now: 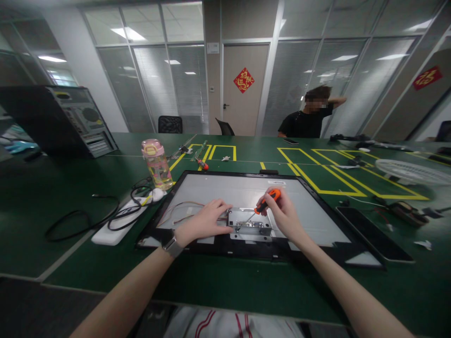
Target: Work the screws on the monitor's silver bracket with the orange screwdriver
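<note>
Right grip (282, 211) holds screwdriver (270, 198), left grip (203, 219) wide at bracket (251, 231); bottle (159, 168), power strip (110, 234) nearby

The bracket (251, 231) is shiny metal, the screwdriver handle (275, 193) smooth plastic.

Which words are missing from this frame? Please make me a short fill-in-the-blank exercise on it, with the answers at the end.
1. The right hand holds a ____ with an orange-and-black handle, its shaft angled down toward the metal bracket.
2. The watch is worn on the person's ____ wrist.
3. The power strip lying on the table is ____ in colour.
4. The strips of tape on the tabletop are ____.

Missing words: screwdriver; left; white; yellow.
</note>
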`<state>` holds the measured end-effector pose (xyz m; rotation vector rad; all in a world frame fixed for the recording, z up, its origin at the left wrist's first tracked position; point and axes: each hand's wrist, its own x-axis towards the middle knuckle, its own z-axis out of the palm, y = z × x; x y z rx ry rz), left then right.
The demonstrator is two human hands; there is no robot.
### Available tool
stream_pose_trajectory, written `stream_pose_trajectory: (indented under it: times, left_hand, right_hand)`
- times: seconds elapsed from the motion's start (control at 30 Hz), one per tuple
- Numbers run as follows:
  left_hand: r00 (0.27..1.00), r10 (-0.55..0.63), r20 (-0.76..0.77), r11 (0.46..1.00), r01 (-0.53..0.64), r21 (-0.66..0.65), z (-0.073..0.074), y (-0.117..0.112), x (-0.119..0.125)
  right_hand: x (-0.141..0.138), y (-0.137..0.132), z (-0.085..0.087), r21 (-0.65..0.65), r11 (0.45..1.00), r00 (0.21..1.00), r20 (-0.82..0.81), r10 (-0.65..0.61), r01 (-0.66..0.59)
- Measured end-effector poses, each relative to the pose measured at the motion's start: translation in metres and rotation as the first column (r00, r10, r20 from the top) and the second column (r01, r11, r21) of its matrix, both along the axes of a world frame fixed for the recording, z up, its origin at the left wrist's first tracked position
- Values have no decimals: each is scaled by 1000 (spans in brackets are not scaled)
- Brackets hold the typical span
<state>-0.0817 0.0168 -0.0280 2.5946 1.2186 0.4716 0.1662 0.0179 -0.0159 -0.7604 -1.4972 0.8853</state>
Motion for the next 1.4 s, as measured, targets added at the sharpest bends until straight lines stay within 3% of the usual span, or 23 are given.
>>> stream_pose_trajectory:
  times: [1.4]
  left_hand:
    - [1000,2,1,1000,-2,-7,3,-1,1]
  right_hand:
    - [-1,-6,4,-2,1000,997,74,5,-5]
